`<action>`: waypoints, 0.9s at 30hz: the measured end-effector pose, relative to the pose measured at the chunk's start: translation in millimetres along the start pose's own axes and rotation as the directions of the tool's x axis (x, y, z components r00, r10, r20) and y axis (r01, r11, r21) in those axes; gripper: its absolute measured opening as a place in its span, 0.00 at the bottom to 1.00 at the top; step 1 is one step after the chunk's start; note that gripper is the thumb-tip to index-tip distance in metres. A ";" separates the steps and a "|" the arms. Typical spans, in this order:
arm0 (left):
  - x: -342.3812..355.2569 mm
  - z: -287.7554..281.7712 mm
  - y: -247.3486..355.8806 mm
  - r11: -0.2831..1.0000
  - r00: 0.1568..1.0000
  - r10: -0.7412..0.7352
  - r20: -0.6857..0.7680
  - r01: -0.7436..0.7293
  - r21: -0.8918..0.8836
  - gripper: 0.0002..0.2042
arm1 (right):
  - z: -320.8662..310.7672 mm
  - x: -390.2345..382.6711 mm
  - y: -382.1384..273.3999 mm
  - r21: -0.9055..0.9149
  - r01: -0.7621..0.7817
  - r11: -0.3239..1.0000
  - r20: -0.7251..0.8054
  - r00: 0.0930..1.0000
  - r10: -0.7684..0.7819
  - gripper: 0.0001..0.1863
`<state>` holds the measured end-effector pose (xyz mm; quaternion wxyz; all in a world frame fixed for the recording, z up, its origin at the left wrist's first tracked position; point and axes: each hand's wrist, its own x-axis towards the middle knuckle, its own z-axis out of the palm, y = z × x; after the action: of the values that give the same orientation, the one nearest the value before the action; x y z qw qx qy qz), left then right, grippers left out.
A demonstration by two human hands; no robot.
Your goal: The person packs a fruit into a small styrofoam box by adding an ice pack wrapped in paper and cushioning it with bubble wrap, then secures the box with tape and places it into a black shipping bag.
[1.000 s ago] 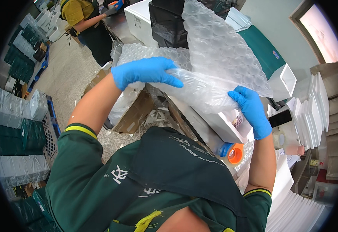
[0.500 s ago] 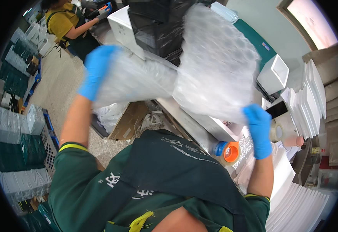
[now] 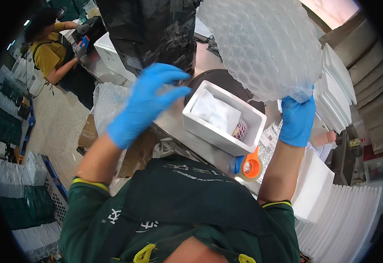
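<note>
My left hand, in a blue glove, is raised with fingers apart and holding nothing, just left of a white foam box. Inside the box lie a white packet and a pink netted item, partly covered. My right hand, also gloved, grips the lower edge of a bubble wrap sheet at upper right. A dark round mat lies under the box's far side. An orange tape dispenser sits near the box's front right.
A co-worker works at upper left beside a foam box. A black wrapped stack stands behind my left hand, with more bubble wrap leftward. Foam lids stack at right; wrapped parcels sit on pallets at left.
My left hand has let go of the wrap and moved rightward. My right hand has lifted the sheet up and away, uncovering the foam box and its contents.
</note>
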<state>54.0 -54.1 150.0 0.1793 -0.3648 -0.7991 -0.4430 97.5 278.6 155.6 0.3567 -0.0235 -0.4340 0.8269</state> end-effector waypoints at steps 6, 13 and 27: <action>18.6 113.6 7.4 0.483 0.755 -0.333 0.565 0.652 -0.585 0.34 | 11.9 -1.7 -2.7 -0.842 0.432 0.323 0.311 0.879 -0.362 0.17; 34.7 176.7 38.1 0.134 0.754 -0.183 0.632 0.655 -0.743 0.21 | 48.6 -3.3 -23.4 -0.936 0.350 0.038 0.304 0.858 -0.414 0.17; -203.5 -86.8 -90.2 0.365 -0.317 -0.829 0.460 0.315 0.876 0.42 | -103.5 36.1 -47.2 -0.136 0.053 0.989 -0.265 0.960 -0.088 0.15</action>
<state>120.2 -244.1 21.0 -0.5537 -0.0181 -0.8306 0.0559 133.6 390.6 135.6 0.4394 -0.1431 -0.4338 0.7735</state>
